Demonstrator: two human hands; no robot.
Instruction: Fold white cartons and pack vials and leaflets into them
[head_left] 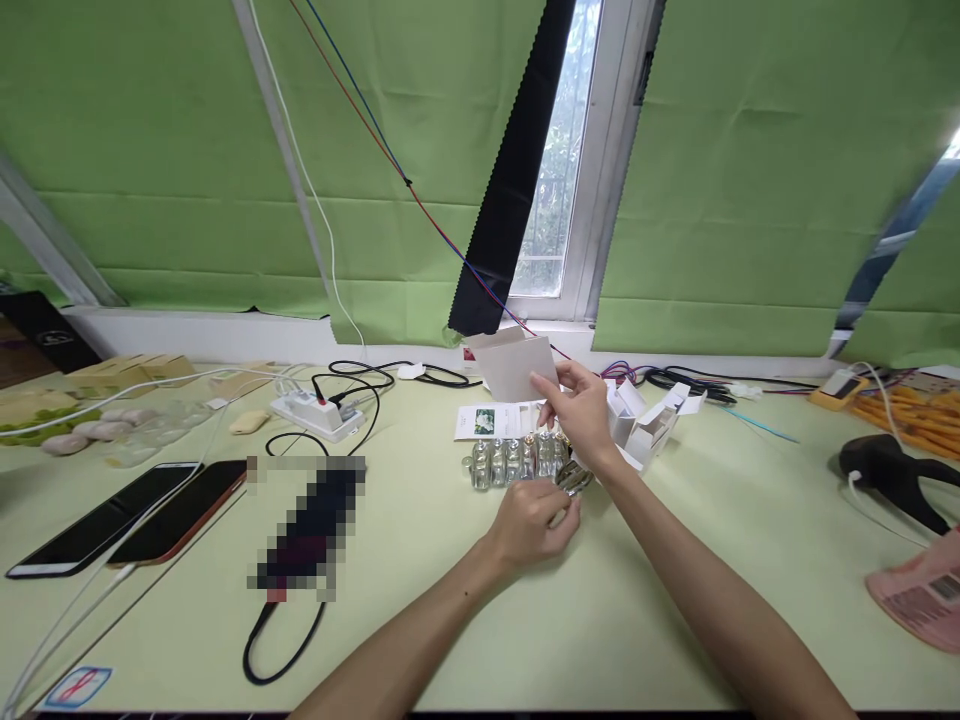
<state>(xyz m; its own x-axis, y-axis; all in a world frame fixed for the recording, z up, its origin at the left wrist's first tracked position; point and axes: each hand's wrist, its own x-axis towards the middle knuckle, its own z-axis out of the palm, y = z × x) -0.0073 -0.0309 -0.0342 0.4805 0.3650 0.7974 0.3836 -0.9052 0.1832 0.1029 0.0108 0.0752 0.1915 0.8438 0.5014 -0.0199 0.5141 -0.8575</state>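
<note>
My right hand (577, 410) pinches a folded piece of white cardboard (521, 372) between thumb and fingers, held up over the table. Below it stands a row of small clear glass bottles (504, 463). My left hand (534, 522) rests curled on the table just in front of the bottles, its fingertips against a dark, shiny metallic item (574, 478). Whether the fingers grip that item cannot be made out. Behind the bottles is a white printed card (480, 422) with a small plant picture. Opened small white boxes (656, 425) lie beyond my right wrist.
Phones (180, 510) with white cables lie on the left, near a blurred-out device (315, 530). A power strip (319, 412) sits behind them. At right are a black handheld device (896, 475), a pink package (919, 590) and orange items (904, 422). Cables run along the wall.
</note>
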